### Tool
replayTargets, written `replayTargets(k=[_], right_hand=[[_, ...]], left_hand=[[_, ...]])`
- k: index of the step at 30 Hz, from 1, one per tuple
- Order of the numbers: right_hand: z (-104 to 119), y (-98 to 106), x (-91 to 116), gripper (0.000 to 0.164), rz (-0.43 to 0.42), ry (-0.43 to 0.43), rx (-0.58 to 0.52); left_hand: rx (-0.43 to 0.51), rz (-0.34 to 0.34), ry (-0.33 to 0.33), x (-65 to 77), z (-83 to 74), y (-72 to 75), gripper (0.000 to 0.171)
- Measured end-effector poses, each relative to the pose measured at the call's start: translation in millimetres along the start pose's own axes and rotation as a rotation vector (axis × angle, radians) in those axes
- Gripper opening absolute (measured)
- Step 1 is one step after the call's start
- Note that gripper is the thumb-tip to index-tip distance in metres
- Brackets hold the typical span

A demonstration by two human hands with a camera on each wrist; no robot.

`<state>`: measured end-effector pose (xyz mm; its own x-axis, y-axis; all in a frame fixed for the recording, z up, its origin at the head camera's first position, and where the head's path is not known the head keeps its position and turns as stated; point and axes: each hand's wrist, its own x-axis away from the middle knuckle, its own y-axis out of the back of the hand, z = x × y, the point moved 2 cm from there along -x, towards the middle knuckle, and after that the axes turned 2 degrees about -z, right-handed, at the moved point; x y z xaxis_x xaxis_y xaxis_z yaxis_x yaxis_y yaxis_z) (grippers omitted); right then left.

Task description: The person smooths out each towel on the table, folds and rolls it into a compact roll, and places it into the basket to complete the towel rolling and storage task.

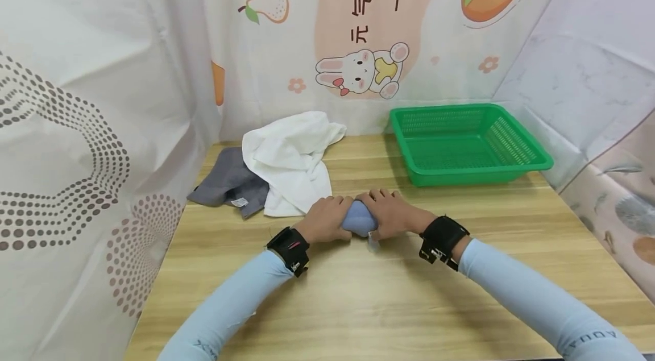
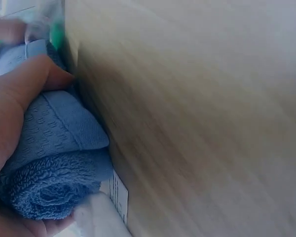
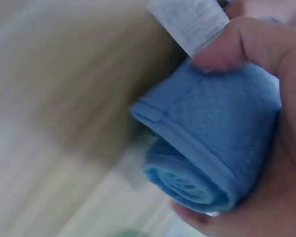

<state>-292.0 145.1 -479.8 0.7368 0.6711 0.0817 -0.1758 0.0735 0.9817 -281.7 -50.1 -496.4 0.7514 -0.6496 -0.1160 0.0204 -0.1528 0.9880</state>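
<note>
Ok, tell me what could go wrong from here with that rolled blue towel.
The roll could loosen: in the right wrist view, the outer flap of the blue towel stands away from the coil, so it may open if the fingers let go.
The white tag sticks out by the right hand and might stay hanging out.
The left hand is close to the white cloth and could brush it.

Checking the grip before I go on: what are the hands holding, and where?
A rolled blue towel, gripped near its two ends: left hand at one, right hand at the other.
</note>
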Motion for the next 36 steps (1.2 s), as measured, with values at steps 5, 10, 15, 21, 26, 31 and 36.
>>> replayTargets(k=[5, 10, 15, 21, 26, 31, 36], right_hand=[[2, -15, 10, 0.088, -0.198, 0.010, 0.095], [-2, -19, 14, 0.086, -0.224, -0.003, 0.037], [0, -14, 16, 0.086, -0.211, 0.040, 0.017], [-5, -13, 23, 0.084, -0.211, 0.023, -0.060], [-14, -6, 34, 0.086, -0.221, -0.028, -0.179], [-25, 11, 47, 0.087, -0.303, -0.116, -0.260], [-37, 35, 60, 0.083, -0.410, -0.223, -0.381]], left_hand=[[0.069, 0.038, 0.021, -2.6, 2.1, -3.2, 0.070], [0.145, 0.091, 0.020, -2.5, -0.7, 3.8, 0.073], [0.105, 0.101, 0.008, 3.5, -0.9, 11.7, 0.078], [0.113, 0.019, -0.041, 10.3, 4.3, 11.6, 0.089], [0.177, -0.098, -0.048, 9.1, 9.9, 13.0, 0.089], [0.217, -0.253, 0.052, 7.2, 20.3, 17.1, 0.072], [0.188, -0.345, 0.018, -4.1, 19.1, 15.2, 0.025]])
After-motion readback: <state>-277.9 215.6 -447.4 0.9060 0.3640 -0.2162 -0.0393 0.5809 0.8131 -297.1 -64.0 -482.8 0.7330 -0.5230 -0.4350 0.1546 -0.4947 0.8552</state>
